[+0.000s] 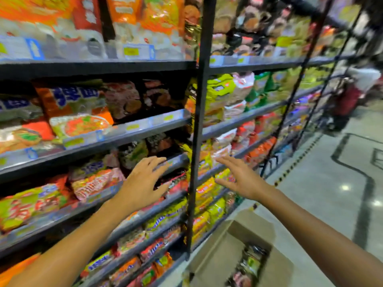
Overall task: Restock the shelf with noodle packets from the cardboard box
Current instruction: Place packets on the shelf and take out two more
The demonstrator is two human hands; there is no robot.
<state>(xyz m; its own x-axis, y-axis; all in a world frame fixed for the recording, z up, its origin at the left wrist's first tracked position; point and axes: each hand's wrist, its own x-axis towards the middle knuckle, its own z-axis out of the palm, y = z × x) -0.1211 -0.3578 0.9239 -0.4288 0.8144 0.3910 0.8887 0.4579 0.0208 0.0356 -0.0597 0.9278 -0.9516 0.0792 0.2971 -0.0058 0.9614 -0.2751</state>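
Both of my hands reach toward the shelf rack with fingers spread and nothing in them. My left hand (145,181) hovers in front of the shelf edge (176,160), just below dark noodle packets (134,152). My right hand (240,177) is to the right of the black upright post (196,141), close to yellow and pink packets (209,158). The open cardboard box (234,245) stands on the floor at the bottom right, with several noodle packets (250,264) inside it.
The rack holds several tiers of colourful packets running away to the right. A shiny tiled floor (331,183) with a dark inlaid line lies right of the rack. A person in white and red (352,94) stands far down the aisle.
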